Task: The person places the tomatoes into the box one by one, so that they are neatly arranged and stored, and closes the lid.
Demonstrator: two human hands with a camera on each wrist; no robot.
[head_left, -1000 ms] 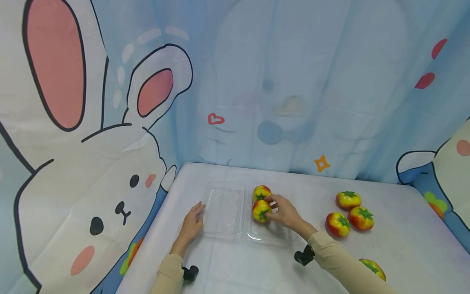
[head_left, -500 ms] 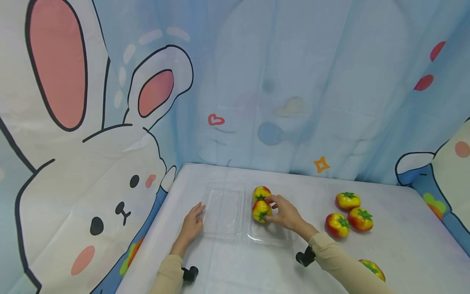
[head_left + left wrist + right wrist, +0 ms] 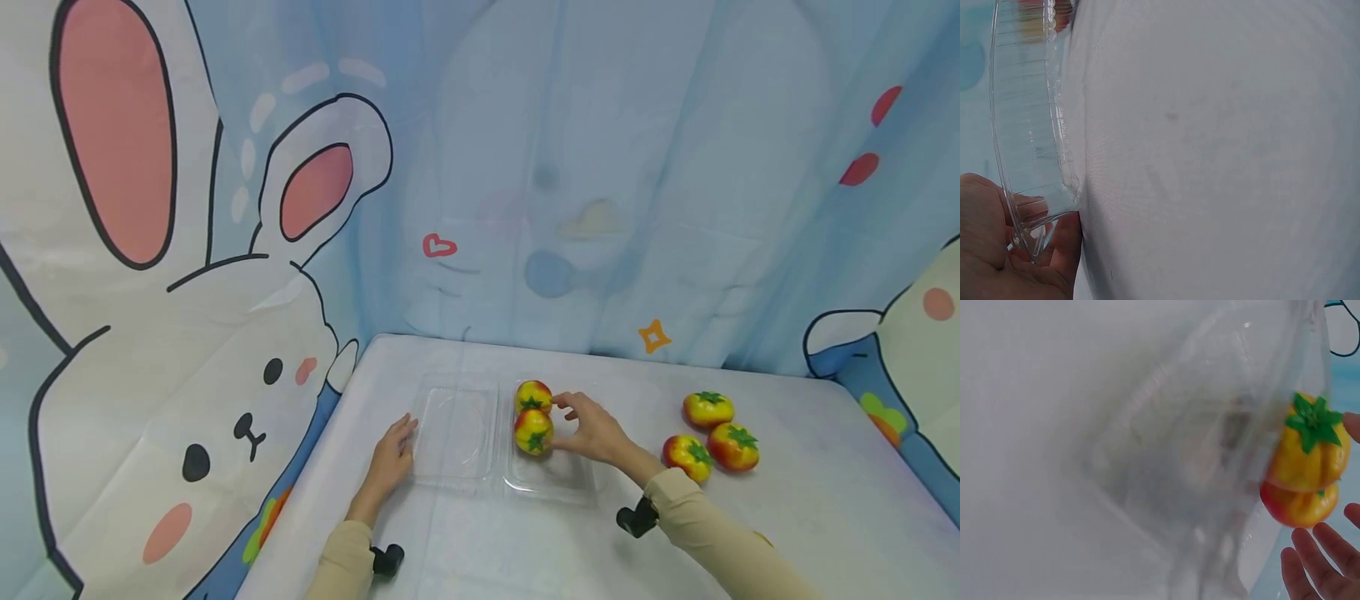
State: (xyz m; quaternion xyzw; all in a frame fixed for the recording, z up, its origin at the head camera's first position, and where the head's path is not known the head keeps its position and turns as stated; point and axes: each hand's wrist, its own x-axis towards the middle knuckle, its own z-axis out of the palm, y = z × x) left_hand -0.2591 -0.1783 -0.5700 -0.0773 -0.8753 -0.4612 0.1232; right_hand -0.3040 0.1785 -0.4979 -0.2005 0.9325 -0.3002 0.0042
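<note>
2 glossy fruits sit in the R half of the clear box (image 3: 555, 483), lined up going away from me. The front fruit (image 3: 533, 435) is yellow w/ a red blush along its top, its green, star-shaped leafy cap turned toward me. The rear fruit (image 3: 532, 394) has the same colours, cap facing my way too; it's against the front fruit or v. nearly so, can't tell which. The box's L half (image 3: 456, 433) lies flat alongside, see-through, w/ a faint oval outline mid-panel. 3 loose fruits (image 3: 732, 448) are bunched farther R on the white table (image 3: 660, 533), same yellow, red & green.

My R hand (image 3: 592, 431) comes in from the R, forearm slanting inward & away from me. Thumb & fingers are spread apart, gripping nothing: thumb tip just beside the front fruit, index near the rear fruit.

My L hand (image 3: 392, 457) reaches up from the bottom, fingers pointing away from me; in the L wrist view thumb & fingers hold the box's outer edge at a corner. Hands are well apart, box btwn them. Beige sleeves (image 3: 720, 533) & black wrist cams (image 3: 637, 517) on both arms.
</note>
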